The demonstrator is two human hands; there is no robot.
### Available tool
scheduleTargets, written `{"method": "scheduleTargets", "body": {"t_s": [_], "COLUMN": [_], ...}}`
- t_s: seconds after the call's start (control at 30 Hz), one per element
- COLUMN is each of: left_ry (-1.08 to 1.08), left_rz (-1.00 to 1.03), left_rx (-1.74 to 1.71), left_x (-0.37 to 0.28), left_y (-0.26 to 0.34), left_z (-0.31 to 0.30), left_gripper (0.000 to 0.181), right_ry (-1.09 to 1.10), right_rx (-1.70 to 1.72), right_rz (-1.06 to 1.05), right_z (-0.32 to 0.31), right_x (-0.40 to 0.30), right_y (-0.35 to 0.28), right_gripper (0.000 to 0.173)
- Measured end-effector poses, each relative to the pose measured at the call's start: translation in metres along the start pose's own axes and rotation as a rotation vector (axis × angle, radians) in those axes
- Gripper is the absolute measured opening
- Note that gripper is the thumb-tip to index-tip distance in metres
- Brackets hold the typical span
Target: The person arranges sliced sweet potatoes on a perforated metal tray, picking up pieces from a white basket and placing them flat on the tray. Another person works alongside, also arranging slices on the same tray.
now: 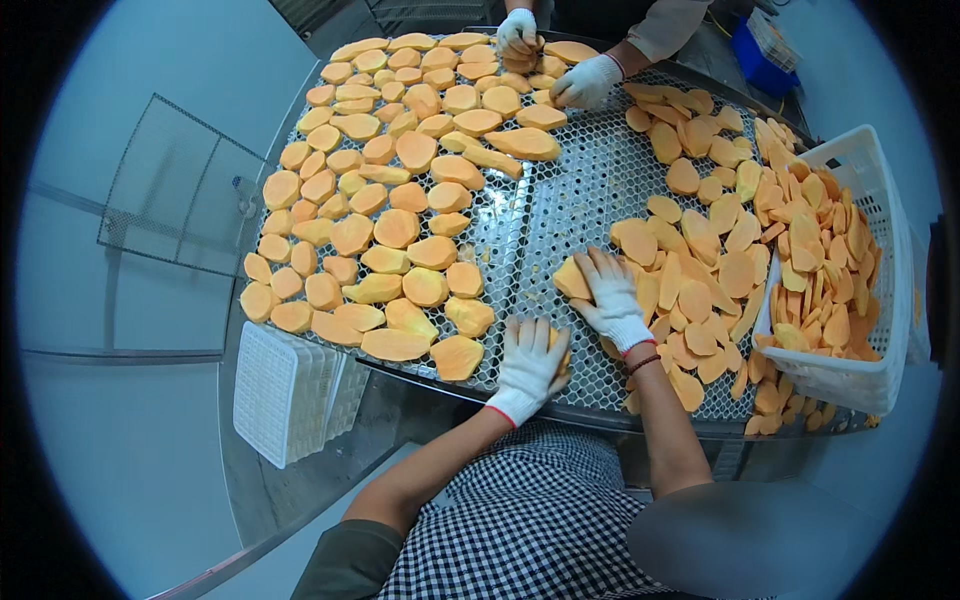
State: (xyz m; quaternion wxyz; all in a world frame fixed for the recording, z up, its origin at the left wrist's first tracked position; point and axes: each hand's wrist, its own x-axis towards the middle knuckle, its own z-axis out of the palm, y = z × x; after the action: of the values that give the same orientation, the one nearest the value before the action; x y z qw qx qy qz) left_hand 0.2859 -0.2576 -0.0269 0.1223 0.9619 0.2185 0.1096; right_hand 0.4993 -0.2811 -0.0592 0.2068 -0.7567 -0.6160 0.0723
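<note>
Both my hands wear white knit gloves. My left hand (529, 367) lies low over the mesh tray (592, 172) at its near edge, with an orange slice (559, 351) partly hidden between its thumb and fingers. My right hand (611, 296) grips another orange slice (571, 279), which sticks out to the left of its fingers and thumb. Orange-fleshed slices, of fruit or root, lie flat in a single layer (396, 228) on the left of the mesh. A loose, overlapping heap of slices (694, 300) spreads just right of my right hand.
A white perforated plastic crate (886, 375), tipped toward the mesh, holds many slices. Across the table, another person's gloved hands (589, 81) touch slices. Stacked white plastic baskets (266, 394) stand below the left edge. A blue bin (754, 60) sits far right.
</note>
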Motion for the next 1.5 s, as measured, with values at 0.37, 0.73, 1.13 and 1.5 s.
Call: {"method": "scheduleTargets", "body": {"t_s": [0.37,0.73,1.13,1.5], "left_ry": [0.007,-0.042,0.011,0.021], "left_rz": [0.046,0.120,-0.047,-0.062], "left_rx": [0.003,-0.040,-0.047,0.018], "left_x": [-0.054,-0.057,-0.067,-0.073], "left_y": [-0.032,-0.047,-0.051,-0.084], "left_z": [-0.008,-0.013,-0.015,-0.038], "left_gripper": [0.085,0.089,0.112,0.088], "right_ry": [-0.044,-0.086,-0.100,-0.058], "right_rx": [0.116,0.198,0.425,-0.290], "right_rz": [-0.077,-0.092,-0.017,0.205], "right_z": [0.020,0.018,0.022,-0.035], "right_x": [0.008,0.015,-0.029,-0.100], "right_y": [-0.054,-0.077,-0.073,-0.027], "right_gripper": [0.080,0.071,0.055,0.073]}}
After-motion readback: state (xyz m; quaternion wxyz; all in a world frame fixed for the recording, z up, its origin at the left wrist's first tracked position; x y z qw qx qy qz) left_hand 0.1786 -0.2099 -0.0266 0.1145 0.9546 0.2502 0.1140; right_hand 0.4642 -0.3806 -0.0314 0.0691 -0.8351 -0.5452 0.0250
